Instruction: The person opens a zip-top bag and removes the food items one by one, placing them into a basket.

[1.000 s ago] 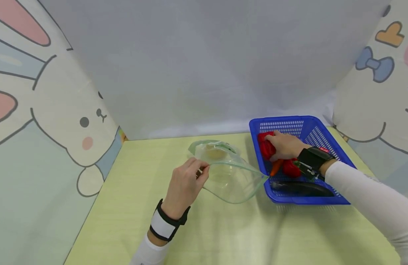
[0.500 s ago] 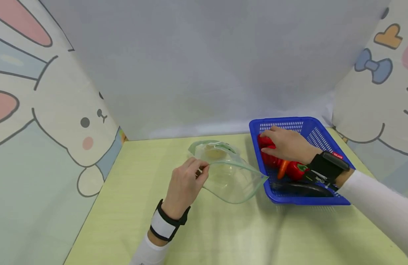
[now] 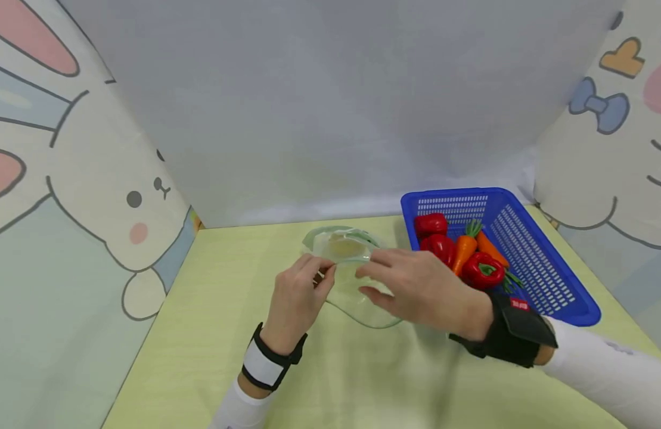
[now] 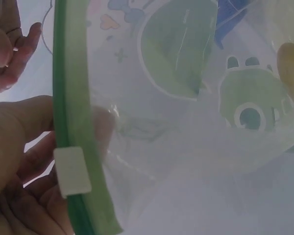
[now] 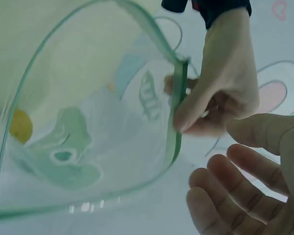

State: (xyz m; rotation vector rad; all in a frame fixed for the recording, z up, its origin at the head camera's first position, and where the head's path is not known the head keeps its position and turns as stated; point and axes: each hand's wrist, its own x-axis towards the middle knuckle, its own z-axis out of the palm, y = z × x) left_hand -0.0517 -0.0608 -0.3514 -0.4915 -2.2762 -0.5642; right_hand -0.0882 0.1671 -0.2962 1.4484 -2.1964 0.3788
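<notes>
Left hand [image 3: 297, 295]: I see it pinching the green zip rim of the clear bag [image 3: 357, 280], holding the mouth open.
Right hand [image 3: 421, 289]: fingers loosely spread, holding nothing, over the bag's mouth.
Bag: on the table [image 3: 212, 333], mid-front.
Basket [image 3: 545, 268]: blue, right of the bag; 3 red peppers [image 3: 483, 271], 2 carrots [image 3: 464, 247].

The right hand [image 3: 424, 289] has left the blue basket [image 3: 545, 280], where a second ago it lay on the red peppers [image 3: 440, 245], and now hovers with relaxed fingers over the mouth of the clear zip bag [image 3: 357, 280], just beside the left hand [image 3: 298, 295]. It carries nothing. With the hand gone from the basket, the peppers and two carrots [image 3: 472, 245] lie uncovered. The bag's mouth, which reached the basket's near corner, now stands apart from the basket.
</notes>
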